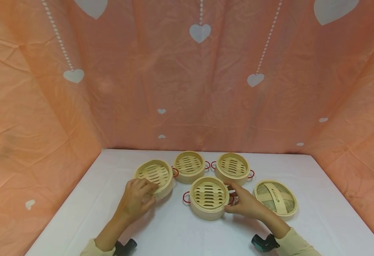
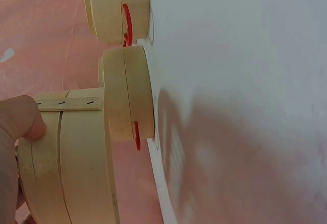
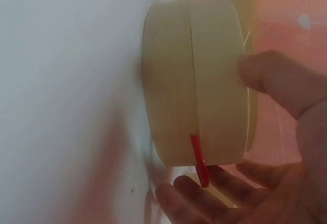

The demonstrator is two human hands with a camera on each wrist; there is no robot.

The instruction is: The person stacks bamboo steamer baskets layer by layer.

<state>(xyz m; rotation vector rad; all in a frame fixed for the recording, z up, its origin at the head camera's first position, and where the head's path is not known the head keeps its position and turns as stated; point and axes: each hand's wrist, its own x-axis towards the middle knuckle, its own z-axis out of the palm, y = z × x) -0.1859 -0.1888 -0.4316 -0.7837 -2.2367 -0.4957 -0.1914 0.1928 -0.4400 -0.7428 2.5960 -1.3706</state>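
My left hand [image 1: 135, 201] grips the near rim of a round bamboo steamer basket [image 1: 155, 173] at the left, slatted inside. In the left wrist view its thumb [image 2: 23, 116] presses on the pale wall [image 2: 84, 157], and the basket hangs raised off the table. My right hand [image 1: 245, 202] holds the right side of a second steamer basket [image 1: 208, 213] at the front middle. The right wrist view shows the thumb [image 3: 271, 75] at its upper rim and the other fingers around by the red handle [image 3: 200, 165].
Two more steamer baskets with red handles, one back middle [image 1: 189, 178] and one back right [image 1: 233, 179], stand on the white table [image 1: 305, 170]. A bamboo lid [image 1: 277, 197] with a strap lies at the right. Orange cloth [image 1: 174, 78] with hearts rises behind.
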